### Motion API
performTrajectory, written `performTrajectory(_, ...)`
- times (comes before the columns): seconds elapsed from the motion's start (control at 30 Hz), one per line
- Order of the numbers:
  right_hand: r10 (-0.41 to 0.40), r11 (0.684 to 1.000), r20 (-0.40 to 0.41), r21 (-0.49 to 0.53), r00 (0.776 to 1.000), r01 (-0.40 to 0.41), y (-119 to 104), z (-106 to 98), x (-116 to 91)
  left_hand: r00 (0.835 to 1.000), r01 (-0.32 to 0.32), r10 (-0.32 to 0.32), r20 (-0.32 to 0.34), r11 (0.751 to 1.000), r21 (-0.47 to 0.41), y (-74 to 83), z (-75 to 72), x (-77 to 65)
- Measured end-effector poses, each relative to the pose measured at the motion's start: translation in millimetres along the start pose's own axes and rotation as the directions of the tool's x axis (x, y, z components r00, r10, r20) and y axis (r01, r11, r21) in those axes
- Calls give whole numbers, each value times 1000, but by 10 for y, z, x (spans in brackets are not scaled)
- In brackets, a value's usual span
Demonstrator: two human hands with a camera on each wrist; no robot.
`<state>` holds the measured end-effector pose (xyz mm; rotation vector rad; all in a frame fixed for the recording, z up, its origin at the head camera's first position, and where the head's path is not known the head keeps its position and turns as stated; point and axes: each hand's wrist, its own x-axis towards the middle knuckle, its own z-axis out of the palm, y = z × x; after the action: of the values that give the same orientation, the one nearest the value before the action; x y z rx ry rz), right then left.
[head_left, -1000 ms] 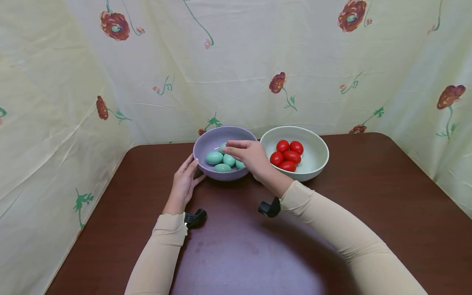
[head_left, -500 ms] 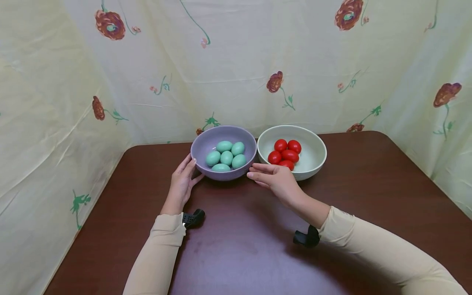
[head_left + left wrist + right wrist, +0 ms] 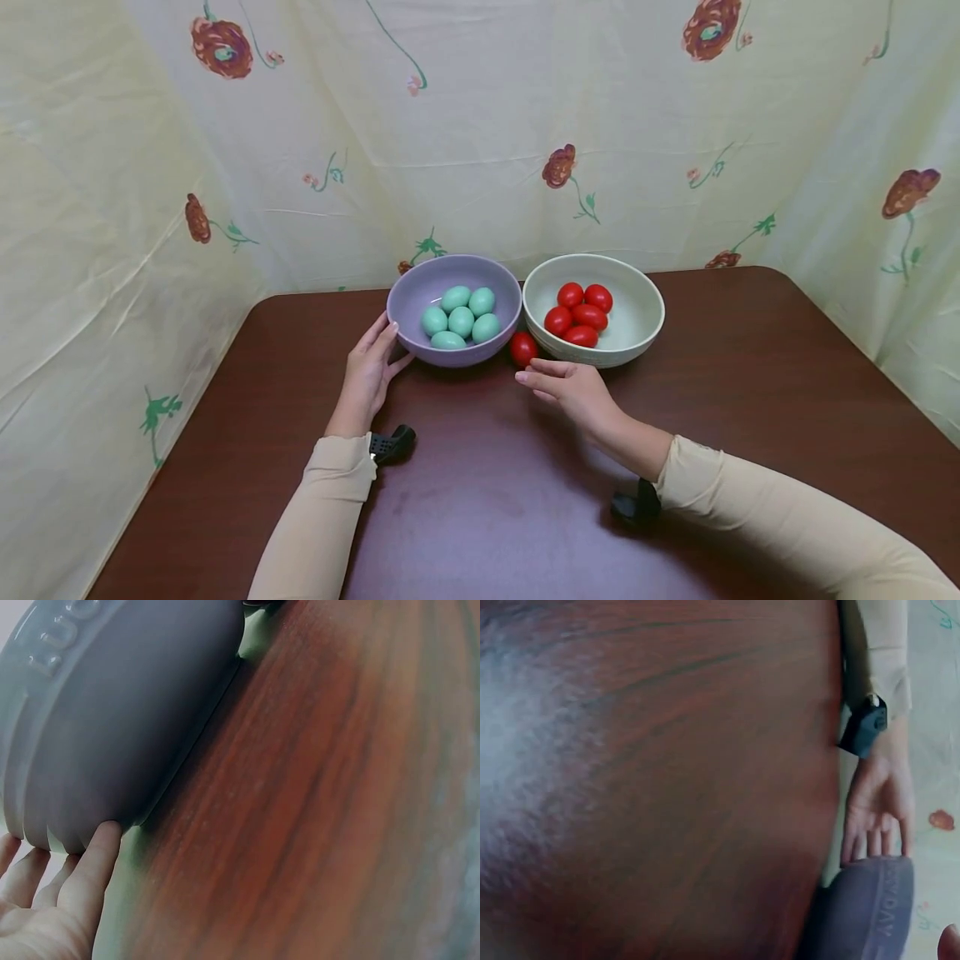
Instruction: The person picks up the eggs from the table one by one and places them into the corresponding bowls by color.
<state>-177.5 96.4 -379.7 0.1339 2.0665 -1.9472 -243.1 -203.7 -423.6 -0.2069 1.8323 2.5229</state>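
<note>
My left hand [image 3: 367, 375] rests its extended fingers and thumb against the left side of a purple bowl [image 3: 457, 358], which contains several mint-green eggs [image 3: 461, 322]. In the left wrist view, the fingertips [image 3: 109, 832] touch the bowl's grey-looking outer wall. A red egg [image 3: 523, 348] lies between the purple bowl and a pale green bowl [image 3: 637, 333]. Just in front of that egg is my right hand [image 3: 577, 396], fingers loosely extended and holding nothing. Several more red eggs [image 3: 589, 317] are inside the pale green bowl. Only a fingertip [image 3: 950, 943] of the right hand shows in its own wrist view.
The two bowls stand side by side near the back edge of a dark brown table [image 3: 465, 467]. Behind them hangs a pale flowered cloth [image 3: 480, 125], which also runs along both sides. A black wrist camera [image 3: 393, 444] is strapped to the left wrist.
My right hand has come out from over the purple bowl, moving right and toward me. The red egg between the bowls now shows. Some green eggs have shifted slightly; my left hand stays at the bowl.
</note>
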Motion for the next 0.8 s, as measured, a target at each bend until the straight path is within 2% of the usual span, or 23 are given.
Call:
performTrajectory(0.2,-43,997,-40,-66,998,40,96,27,67,1000,-5,5,6,1000,3,-3,-10,7)
performTrajectory(0.47,-15,999,-79,-34,997,12,173,66,158,1000,-13,14,-5,1000,22,-9,-15,9)
performTrajectory(0.67,-27,999,-116,21,993,29,212,85,253,1000,-9,9,-6,1000,10,-19,-19,9)
performTrajectory(0.8,-34,999,-135,4,990,35,211,98,283,1000,-11,11,-3,1000,0,-11,-19,13)
